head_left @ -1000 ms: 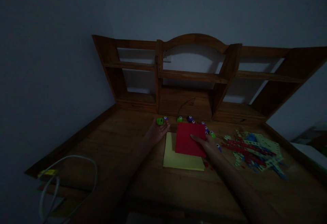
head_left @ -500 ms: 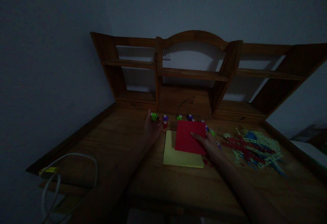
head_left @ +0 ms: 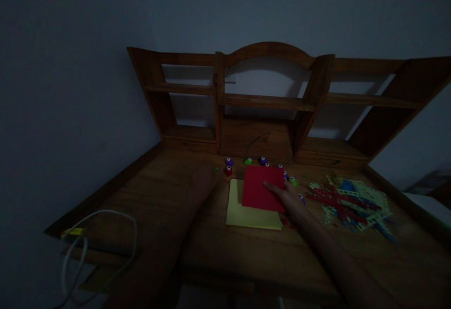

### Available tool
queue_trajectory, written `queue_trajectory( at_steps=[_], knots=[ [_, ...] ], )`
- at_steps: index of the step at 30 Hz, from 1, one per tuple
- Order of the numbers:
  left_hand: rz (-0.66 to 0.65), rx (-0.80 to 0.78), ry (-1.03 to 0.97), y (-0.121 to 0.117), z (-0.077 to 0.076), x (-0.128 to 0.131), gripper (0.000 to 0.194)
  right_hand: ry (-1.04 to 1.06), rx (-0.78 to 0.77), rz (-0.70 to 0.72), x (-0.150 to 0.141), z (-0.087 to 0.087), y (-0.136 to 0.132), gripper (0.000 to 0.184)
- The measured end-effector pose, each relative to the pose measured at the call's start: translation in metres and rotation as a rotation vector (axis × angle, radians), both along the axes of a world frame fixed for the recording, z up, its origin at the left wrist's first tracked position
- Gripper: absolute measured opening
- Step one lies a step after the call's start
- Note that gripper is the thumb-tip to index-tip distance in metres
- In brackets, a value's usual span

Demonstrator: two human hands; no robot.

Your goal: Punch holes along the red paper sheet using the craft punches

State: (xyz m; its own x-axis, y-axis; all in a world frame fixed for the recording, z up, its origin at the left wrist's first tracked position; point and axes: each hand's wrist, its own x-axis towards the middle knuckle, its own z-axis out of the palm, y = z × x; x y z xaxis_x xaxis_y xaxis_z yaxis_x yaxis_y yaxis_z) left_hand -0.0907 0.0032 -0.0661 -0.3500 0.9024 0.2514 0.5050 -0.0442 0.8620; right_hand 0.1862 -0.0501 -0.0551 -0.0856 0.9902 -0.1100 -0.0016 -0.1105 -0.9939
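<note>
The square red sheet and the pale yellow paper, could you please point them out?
Square red sheet (head_left: 259, 191): head view, near its centre.
Pale yellow paper (head_left: 241, 214): head view, uncovered lower left.

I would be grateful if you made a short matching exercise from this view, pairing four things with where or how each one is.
Things:
1. red paper sheet
2. yellow paper
3. white cable
4. plastic pieces

Places and states:
A. heaped on the right side of the desk
B. lying flat, partly hidden
C. looped at the lower left
D. held by the right hand

Pairs: 1-D, 2-B, 3-C, 4-A
</note>
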Motion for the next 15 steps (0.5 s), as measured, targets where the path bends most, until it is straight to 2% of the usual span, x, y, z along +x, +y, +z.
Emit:
queue_trajectory(
  at_steps=[4,8,12,15],
  knots=[
    [-0.039,0.099,-0.196,-0.003,-0.004,-0.001,0.03,-0.007,-0.003,0.019,0.001,-0.001,0.001,0.041],
    [0.009,0.099,-0.09,-0.004,0.0,0.002,0.026,0.015,-0.009,0.018,0.002,-0.002,0.002,0.04],
    [-0.021,0.182,0.047,0.0,0.016,0.008,0.02,0.028,-0.003,0.026,0.001,-0.001,0.001,0.039],
    [-0.151,0.277,-0.124,-0.007,0.039,0.019,0.006,-0.002,0.017,0.011,0.0,-0.001,0.001,0.036]
  ],
)
